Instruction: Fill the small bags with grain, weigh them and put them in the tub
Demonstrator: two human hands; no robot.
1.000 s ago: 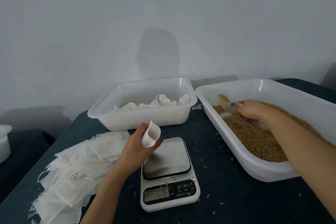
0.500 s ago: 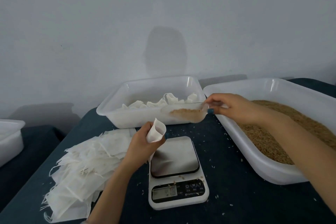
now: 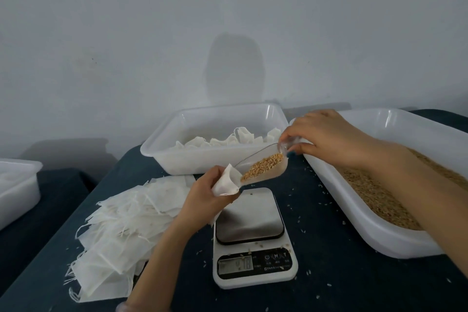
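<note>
The left hand (image 3: 202,195) pinches the small bag (image 3: 228,183) mouth-up above the scale (image 3: 249,213), while the right hand (image 3: 326,137) grips the scoop (image 3: 276,172) of grain (image 3: 262,166), sloping down leftward, lip meeting the bag's mouth

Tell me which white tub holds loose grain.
The tub on the right: brown grain covers its floor. The middle tub holds white bags; the tub at the left edge shows no grain.
</note>
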